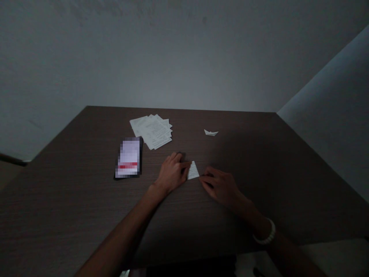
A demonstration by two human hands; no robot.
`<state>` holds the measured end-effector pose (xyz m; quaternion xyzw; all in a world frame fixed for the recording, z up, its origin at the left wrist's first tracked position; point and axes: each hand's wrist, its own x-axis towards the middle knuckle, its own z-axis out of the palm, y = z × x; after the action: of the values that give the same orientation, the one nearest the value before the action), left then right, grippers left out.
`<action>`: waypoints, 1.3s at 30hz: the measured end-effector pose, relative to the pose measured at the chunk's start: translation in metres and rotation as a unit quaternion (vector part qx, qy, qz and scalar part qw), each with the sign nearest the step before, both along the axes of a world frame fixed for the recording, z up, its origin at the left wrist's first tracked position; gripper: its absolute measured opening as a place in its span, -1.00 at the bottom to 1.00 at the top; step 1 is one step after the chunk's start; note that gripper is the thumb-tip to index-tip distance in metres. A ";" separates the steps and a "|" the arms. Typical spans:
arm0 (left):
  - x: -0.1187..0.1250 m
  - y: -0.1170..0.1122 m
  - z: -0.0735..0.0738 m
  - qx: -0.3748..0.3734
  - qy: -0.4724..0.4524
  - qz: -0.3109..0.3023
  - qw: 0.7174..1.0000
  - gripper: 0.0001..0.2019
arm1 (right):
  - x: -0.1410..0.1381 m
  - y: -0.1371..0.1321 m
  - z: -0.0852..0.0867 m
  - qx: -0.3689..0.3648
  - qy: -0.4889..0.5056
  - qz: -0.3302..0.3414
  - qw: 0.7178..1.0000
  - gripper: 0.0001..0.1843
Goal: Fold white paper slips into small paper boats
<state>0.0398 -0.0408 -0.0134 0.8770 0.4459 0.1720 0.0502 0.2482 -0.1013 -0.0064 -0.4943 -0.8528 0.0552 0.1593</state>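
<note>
A small piece of folded paper [193, 171], pale with printed lines, lies on the dark table between my hands. Its visible part narrows toward the top. My left hand [173, 171] grips the paper's left side, the thumb and fingers closed at its edge and covering part of it. At the lower right corner, my right hand [220, 184] pinches the paper between thumb and fingers. A white bracelet [269, 232] circles my right wrist. Farther back, to the right, a small folded paper boat [211, 133] rests on the table.
A fanned stack of printed paper sheets [152, 130] lies at the back left. In front of it is a dark-framed phone or tablet [128, 157] with its lit screen blurred out. The wooden table [86, 200] meets a grey wall [178, 57] behind and another at right.
</note>
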 end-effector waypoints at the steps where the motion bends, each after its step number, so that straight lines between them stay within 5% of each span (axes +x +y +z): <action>1: 0.000 0.000 0.000 -0.002 0.000 -0.001 1.000 -0.72 | 0.000 0.000 -0.001 -0.001 0.013 -0.005 1.000 -0.82; 8: 0.000 -0.001 -0.002 0.003 -0.003 -0.010 1.000 -0.68 | -0.009 0.009 -0.002 0.044 0.079 -0.073 0.993 -0.88; 20: 0.000 -0.005 0.005 0.008 -0.017 -0.052 0.998 -0.69 | -0.003 0.033 -0.009 0.045 0.048 -0.155 0.986 -0.84; 27: 0.000 -0.005 0.006 0.004 -0.006 -0.131 0.991 -0.74 | 0.005 0.053 -0.007 0.047 0.036 -0.159 0.985 -0.89; 39: 0.002 -0.004 0.008 0.020 0.019 -0.131 0.991 -0.76 | -0.024 0.052 -0.013 0.062 0.087 -0.162 0.981 -0.89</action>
<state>0.0418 -0.0451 -0.0058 0.9318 0.3247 0.1558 0.0464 0.2240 -0.0493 -0.0192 -0.6085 -0.7461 0.0181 0.2697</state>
